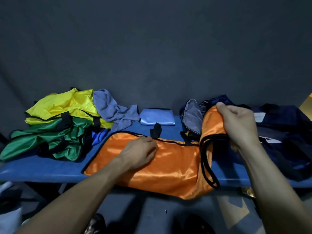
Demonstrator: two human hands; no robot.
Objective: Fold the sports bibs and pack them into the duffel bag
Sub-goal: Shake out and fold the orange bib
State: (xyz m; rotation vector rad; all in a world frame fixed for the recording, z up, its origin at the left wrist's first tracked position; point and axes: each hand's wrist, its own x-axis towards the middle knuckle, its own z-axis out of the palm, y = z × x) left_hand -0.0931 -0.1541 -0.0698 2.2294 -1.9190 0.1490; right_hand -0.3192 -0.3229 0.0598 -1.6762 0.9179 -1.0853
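Note:
An orange bib (170, 164) with black trim lies spread across the blue table (42, 169), its near edge hanging over the front. My left hand (140, 154) presses down on the bib's middle near its far edge, fingers bent. My right hand (238, 124) grips the bib's right end and holds it lifted above the table, the black-edged opening hanging below. The dark navy duffel bag (285, 132) sits at the right, open, with a grey lining (192, 115) showing. A folded light-blue bib (157, 116) lies at the back centre.
Crumpled yellow bibs (67, 105) and green bibs (47, 137) are piled at the left, with a grey-blue cloth (113, 112) beside them and a bright blue scrap (98, 135) below. A dark backdrop hangs behind the table. Below the table's front edge the floor is dim.

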